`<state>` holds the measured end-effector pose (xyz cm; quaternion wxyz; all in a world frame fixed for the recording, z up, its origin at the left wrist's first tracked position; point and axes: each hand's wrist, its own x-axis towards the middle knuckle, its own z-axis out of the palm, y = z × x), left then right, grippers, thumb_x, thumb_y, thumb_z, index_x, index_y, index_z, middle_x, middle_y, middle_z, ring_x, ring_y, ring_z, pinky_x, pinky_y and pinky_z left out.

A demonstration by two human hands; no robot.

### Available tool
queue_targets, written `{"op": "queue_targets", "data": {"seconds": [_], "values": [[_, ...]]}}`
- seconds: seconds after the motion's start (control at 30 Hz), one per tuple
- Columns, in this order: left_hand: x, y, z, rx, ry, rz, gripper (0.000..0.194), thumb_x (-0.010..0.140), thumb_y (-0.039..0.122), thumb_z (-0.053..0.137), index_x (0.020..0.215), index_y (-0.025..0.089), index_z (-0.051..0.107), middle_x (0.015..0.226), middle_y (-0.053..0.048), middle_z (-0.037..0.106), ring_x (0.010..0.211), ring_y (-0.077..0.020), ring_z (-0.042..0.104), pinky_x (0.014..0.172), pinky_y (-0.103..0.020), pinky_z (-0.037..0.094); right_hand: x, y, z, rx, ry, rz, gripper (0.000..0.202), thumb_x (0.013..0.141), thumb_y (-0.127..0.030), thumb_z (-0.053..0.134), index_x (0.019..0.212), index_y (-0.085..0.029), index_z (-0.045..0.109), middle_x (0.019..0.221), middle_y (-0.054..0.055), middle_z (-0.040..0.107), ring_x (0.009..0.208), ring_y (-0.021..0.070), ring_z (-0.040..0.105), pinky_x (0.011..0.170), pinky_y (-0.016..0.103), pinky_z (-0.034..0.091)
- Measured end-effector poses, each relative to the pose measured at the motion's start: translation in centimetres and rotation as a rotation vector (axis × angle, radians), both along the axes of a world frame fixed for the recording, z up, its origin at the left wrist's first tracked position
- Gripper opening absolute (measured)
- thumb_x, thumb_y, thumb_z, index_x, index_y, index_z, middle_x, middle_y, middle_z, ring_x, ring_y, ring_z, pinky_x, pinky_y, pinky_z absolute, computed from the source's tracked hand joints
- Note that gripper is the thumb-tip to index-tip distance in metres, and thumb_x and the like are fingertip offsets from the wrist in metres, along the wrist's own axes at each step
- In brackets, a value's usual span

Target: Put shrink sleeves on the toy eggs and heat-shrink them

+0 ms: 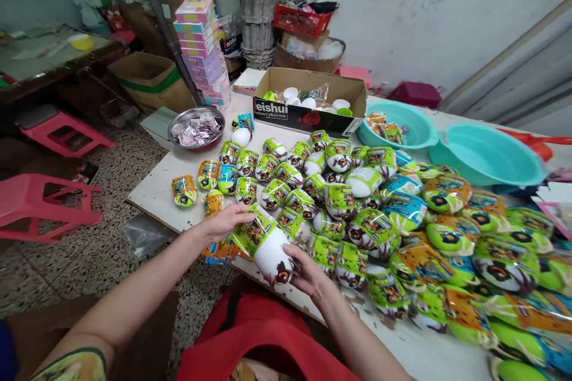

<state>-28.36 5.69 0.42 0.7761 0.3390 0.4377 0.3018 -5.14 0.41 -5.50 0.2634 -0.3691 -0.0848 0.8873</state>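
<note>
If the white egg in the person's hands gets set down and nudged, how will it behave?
The white egg would probably roll, since its bare end is smoothly rounded. Its shell looks stiff, keeping its curve in the right hand. The green sleeve held by the left hand is likely floppy and slick, judging by its glossy, film-like look.

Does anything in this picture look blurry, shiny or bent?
Head view: bright highlights glint on the glossy wrapped eggs, and those near the right edge look smeared; head view: the held white egg looks clearer; head view: the dark pole slants at upper left, possibly wide-lens distortion.
</note>
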Motion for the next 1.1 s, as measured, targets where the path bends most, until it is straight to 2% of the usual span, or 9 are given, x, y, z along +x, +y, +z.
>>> {"op": "queue_targets", "data": {"seconds": [0.17, 0.3, 0.37, 0.43, 0.5, 0.6, 0.7, 0.9, 1.1], "values": [[2.8, -1.8, 1.7, 0.024, 0.071, -0.17, 0.03, 0.075, 0.036, 0.072, 0.094, 0.012, 0.072, 0.087, -0.007, 0.074, 0.079, -0.0186, 0.066, 0.08, -0.032, 0.047, 1.3, -1.1, 1.5, 0.182, 0.066, 0.167, 0.049, 0.064, -0.032, 0.078, 0.108, -0.018, 0.062, 0.103, 0.007, 0.071, 0.089, 0.0232, 0.067, 0.081, 0.035, 0.052], [4.4, -3.5, 3.1, 0.149, 0.217, -0.29, 0.03, 0.078, 0.041, 0.067, 0.087, 0.013, 0.07, 0.083, -0.005, 0.071, 0.075, -0.0182, 0.063, 0.074, -0.031, 0.047, 1.6, -2.6, 2.5, 0.223, 0.098, 0.147, 0.058, 0.062, -0.029, 0.078, 0.116, -0.02, 0.058, 0.106, 0.007, 0.07, 0.093, 0.0244, 0.067, 0.084, 0.038, 0.051], [4.4, -4.7, 3.5, 0.32, 0.361, -0.14, 0.03, 0.079, 0.042, 0.066, 0.094, 0.016, 0.068, 0.094, -0.005, 0.07, 0.089, -0.0204, 0.062, 0.08, -0.032, 0.047, 1.5, -3.8, 2.7, 0.221, 0.095, 0.072, 0.058, 0.064, -0.031, 0.077, 0.119, -0.022, 0.057, 0.107, 0.006, 0.07, 0.095, 0.025, 0.066, 0.086, 0.04, 0.051], [4.1, -6.4, 3.7, 0.416, 0.487, 0.116, 0.037, 0.078, 0.042, 0.067, 0.108, 0.02, 0.064, 0.114, -0.006, 0.065, 0.108, -0.0226, 0.056, 0.09, -0.033, 0.044, 1.5, -5.3, 2.8, 0.221, 0.089, -0.013, 0.059, 0.066, -0.034, 0.075, 0.121, -0.024, 0.055, 0.107, 0.006, 0.07, 0.097, 0.0261, 0.066, 0.087, 0.042, 0.05], [3.9, -8.7, 3.5, 0.292, 0.458, 0.178, 0.05, 0.077, 0.046, 0.067, 0.12, 0.023, 0.058, 0.124, -0.008, 0.061, 0.114, -0.0248, 0.054, 0.088, -0.034, 0.045, 1.4, -7.1, 3.0, 0.22, 0.087, -0.077, 0.062, 0.067, -0.038, 0.074, 0.124, -0.024, 0.053, 0.108, 0.007, 0.07, 0.1, 0.0275, 0.065, 0.089, 0.044, 0.049], [4.1, -12.3, 2.9, -0.02, 0.222, -0.028, 0.059, 0.071, 0.046, 0.072, 0.122, 0.019, 0.057, 0.115, -0.011, 0.066, 0.099, -0.0265, 0.062, 0.072, -0.032, 0.05, 1.4, -9.7, 3.6, 0.225, 0.117, -0.101, 0.067, 0.07, -0.041, 0.073, 0.13, -0.025, 0.047, 0.116, 0.008, 0.066, 0.107, 0.0288, 0.062, 0.094, 0.047, 0.046], [4.9, -14.5, 2.8, -0.063, 0.098, -0.063, 0.061, 0.068, 0.038, 0.077, 0.122, 0.018, 0.058, 0.109, -0.01, 0.069, 0.097, -0.0249, 0.062, 0.073, -0.031, 0.049, 1.8, -11.1, 4.4, 0.265, 0.139, -0.046, 0.067, 0.074, -0.049, 0.068, 0.132, -0.024, 0.046, 0.122, 0.011, 0.063, 0.113, 0.0297, 0.059, 0.097, 0.049, 0.043], [4.5, -14.2, 2.7, 0.064, 0.012, -0.168, 0.058, 0.068, 0.039, 0.078, 0.119, 0.019, 0.061, 0.11, -0.007, 0.069, 0.101, -0.0248, 0.061, 0.093, -0.039, 0.044, 2.6, -10.2, 5.4, 0.429, -0.013, 0.052, 0.071, 0.065, -0.048, 0.077, 0.125, -0.018, 0.053, 0.117, 0.012, 0.065, 0.111, 0.0317, 0.059, 0.097, 0.049, 0.043], [0.8, -13.1, 1.4, 0.069, -0.018, -0.251, 0.063, 0.068, 0.046, 0.077, 0.121, 0.019, 0.061, 0.112, -0.007, 0.069, 0.103, -0.0273, 0.061, 0.096, -0.042, 0.042, 0.4, -9.0, 4.3, 0.568, -0.232, 0.128, 0.071, 0.063, -0.053, 0.075, 0.122, -0.017, 0.058, 0.115, 0.009, 0.066, 0.109, 0.0317, 0.058, 0.097, 0.045, 0.043]]}}
